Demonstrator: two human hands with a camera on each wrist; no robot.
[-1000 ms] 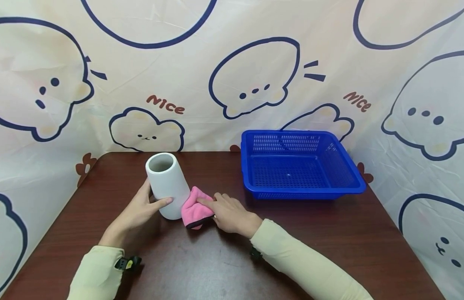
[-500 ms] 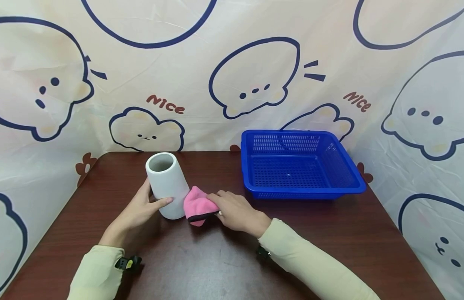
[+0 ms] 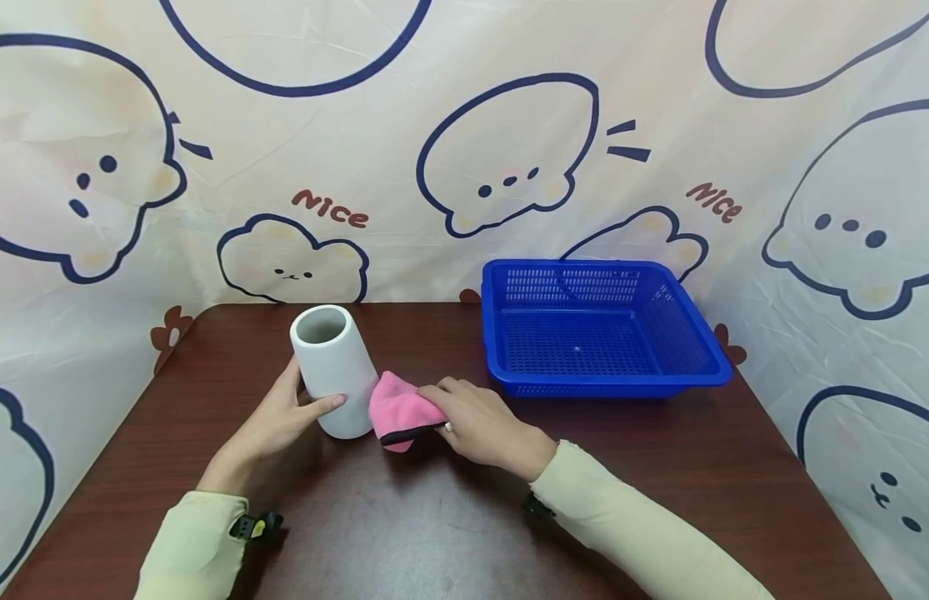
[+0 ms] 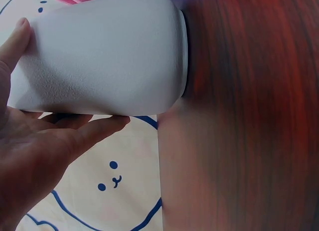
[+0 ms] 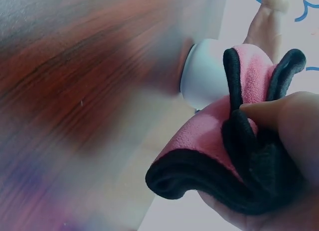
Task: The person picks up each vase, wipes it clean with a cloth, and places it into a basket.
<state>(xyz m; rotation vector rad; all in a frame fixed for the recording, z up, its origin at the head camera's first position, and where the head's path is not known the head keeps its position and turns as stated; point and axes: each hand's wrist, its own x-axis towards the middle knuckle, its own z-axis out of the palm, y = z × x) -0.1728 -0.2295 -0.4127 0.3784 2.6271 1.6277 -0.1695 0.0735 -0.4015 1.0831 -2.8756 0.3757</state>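
Observation:
A white vase [image 3: 337, 367], wider at the base than at its round mouth, stands upright on the dark wooden table [image 3: 434, 517]. My left hand [image 3: 280, 421] grips it low from the left, thumb across the front and fingers around the far side. In the left wrist view the hand [image 4: 45, 146] curls about the vase [image 4: 104, 56]. To the right of the vase, my right hand [image 3: 482, 427] holds a bunched pink cloth [image 3: 402, 410] with black edging, which lies against or very close to the vase's lower side. The right wrist view shows the cloth [image 5: 199, 133] pinched in the fingers.
A blue plastic basket [image 3: 584, 387] with perforated walls stands at the back right of the table, with nothing seen inside. A white sheet [image 3: 397, 150] printed with cartoon outlines hangs behind the table and along both sides.
My right hand has shifted right with the cloth, pulling it slightly away from the vase's side and bunching it more. The left hand and the vase have stayed put.

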